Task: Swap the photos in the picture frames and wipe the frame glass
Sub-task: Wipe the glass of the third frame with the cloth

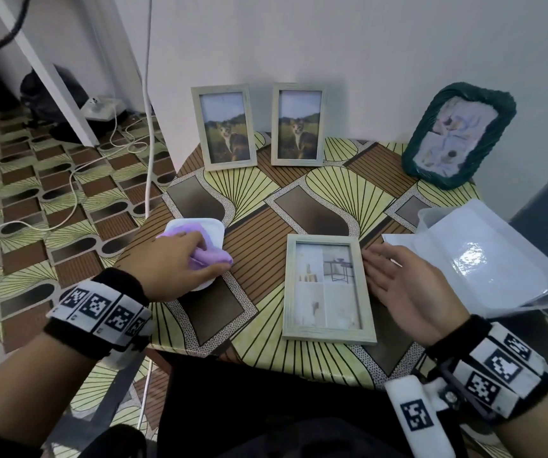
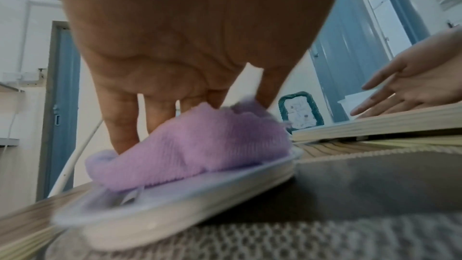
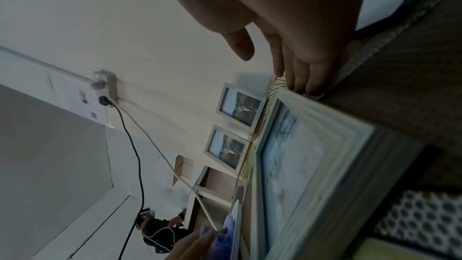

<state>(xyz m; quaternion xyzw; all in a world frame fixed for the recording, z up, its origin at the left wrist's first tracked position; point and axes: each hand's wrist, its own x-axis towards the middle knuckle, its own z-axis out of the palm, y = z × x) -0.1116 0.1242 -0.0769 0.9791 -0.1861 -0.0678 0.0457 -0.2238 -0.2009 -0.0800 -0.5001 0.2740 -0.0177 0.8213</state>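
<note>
Lower centre: pale wooden frame (image 1: 328, 289) lies flat – interior photo inside; left hand (image 1: 173, 264) pinches lilac cloth (image 1: 211, 256), right hand (image 1: 404, 282) spread.

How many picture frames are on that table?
4. Two matching cat-photo frames stand against the wall, a green frame leans at the back right, and one pale frame lies flat near the front. The white sheets could hide more.

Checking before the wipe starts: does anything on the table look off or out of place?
Two upright frames, left and right, show the same cat photo. The green frame leans askew. Nothing is spilled or visibly damaged.
</note>
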